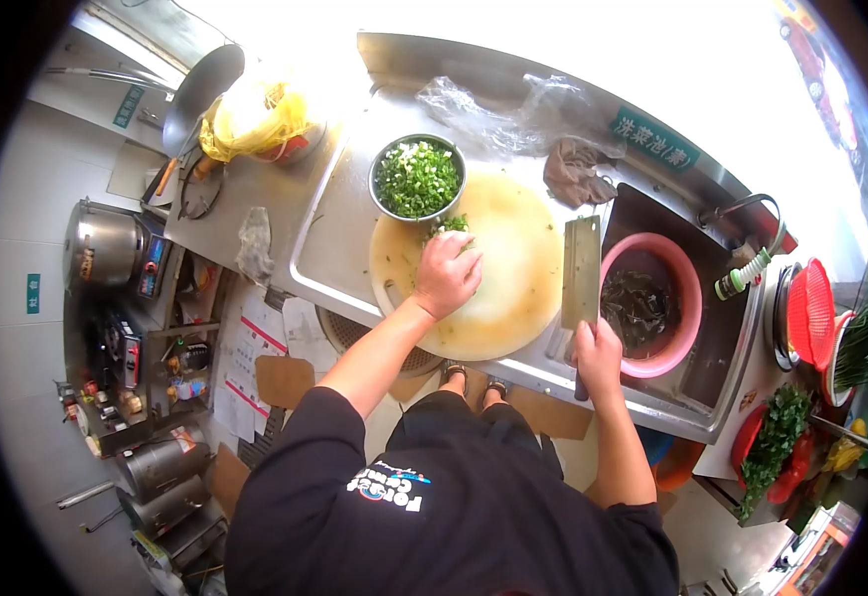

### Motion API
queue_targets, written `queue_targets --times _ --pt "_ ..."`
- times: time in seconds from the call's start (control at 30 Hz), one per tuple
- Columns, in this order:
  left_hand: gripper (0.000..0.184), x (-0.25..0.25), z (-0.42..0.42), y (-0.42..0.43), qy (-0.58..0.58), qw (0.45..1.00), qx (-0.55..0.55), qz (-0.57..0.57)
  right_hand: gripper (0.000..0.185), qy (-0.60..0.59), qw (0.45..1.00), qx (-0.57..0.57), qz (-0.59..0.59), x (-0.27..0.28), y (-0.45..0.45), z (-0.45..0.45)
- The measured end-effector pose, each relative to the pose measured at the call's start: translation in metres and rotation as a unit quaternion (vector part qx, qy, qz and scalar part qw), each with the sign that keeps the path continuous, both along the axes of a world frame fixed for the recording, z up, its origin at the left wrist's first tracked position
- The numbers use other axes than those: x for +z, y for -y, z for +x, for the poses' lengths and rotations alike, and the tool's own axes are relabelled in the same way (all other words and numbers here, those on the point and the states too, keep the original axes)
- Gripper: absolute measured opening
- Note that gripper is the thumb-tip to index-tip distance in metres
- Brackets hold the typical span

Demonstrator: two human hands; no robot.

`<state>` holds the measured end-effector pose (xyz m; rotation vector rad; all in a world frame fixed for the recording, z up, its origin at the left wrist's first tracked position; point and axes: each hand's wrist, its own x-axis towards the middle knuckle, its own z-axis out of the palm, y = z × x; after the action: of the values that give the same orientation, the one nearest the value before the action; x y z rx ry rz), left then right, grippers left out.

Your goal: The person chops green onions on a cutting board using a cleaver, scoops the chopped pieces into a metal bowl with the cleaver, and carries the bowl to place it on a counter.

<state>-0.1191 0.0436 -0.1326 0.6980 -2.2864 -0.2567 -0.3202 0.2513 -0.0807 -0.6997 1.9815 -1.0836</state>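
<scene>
A round, yellowed cutting board lies on the steel counter. My left hand is over its left part, fingers curled around a small bunch of chopped scallions; the fingertips are partly hidden. Just beyond that hand stands a metal bowl heaped with chopped scallions. On the right, my right hand is closed around the handle of a cleaver. Its broad blade points away from me, between the board and the sink, and bits of green dot the board.
Right of the cleaver, a pink basin with dark leafy contents in liquid sits in the sink. A brown cloth and clear plastic bags lie behind the board. A yellow-bagged bucket stands left; leafy greens lie right.
</scene>
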Motion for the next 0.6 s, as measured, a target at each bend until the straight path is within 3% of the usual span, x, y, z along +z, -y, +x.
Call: queue_targets --times 0.03,0.07,0.2,0.3,0.37,0.43,0.5,0.57,0.6 --pt "0.009 0.004 0.002 -0.003 -0.011 0.999 0.000 0.030 0.017 -0.085 0.996 0.016 0.022 0.001 0.005 -0.001" --pt "0.010 0.007 0.003 -0.004 -0.023 0.998 0.001 0.059 0.019 -0.271 0.959 0.073 -0.019 -0.014 0.008 -0.006" --pt "0.012 0.006 0.010 -0.014 -0.014 0.986 0.013 0.163 0.022 -0.368 0.917 0.140 0.056 -0.018 0.028 0.012" --pt "0.011 0.003 0.002 -0.016 -0.037 0.988 0.041 0.141 0.021 -0.334 0.922 0.189 0.051 -0.018 0.023 0.032" --pt "0.009 0.000 0.000 -0.014 0.038 0.999 0.024 0.002 0.018 -0.304 0.931 0.200 0.037 -0.011 0.017 0.037" --pt "0.009 0.014 -0.002 -0.008 0.003 0.999 0.046 0.003 0.016 -0.309 0.937 0.161 -0.024 -0.012 0.020 0.035" --pt "0.010 0.014 0.007 -0.014 -0.047 0.993 0.022 0.104 0.015 -0.250 0.957 0.145 0.017 -0.013 0.024 0.021" --pt "0.008 0.002 0.013 -0.005 -0.085 0.988 0.021 0.129 0.013 -0.351 0.917 0.189 -0.033 -0.013 0.035 0.006" --pt "0.009 -0.002 0.019 -0.002 -0.138 0.967 0.063 0.204 0.013 -0.350 0.917 0.188 -0.036 -0.015 0.040 0.001"
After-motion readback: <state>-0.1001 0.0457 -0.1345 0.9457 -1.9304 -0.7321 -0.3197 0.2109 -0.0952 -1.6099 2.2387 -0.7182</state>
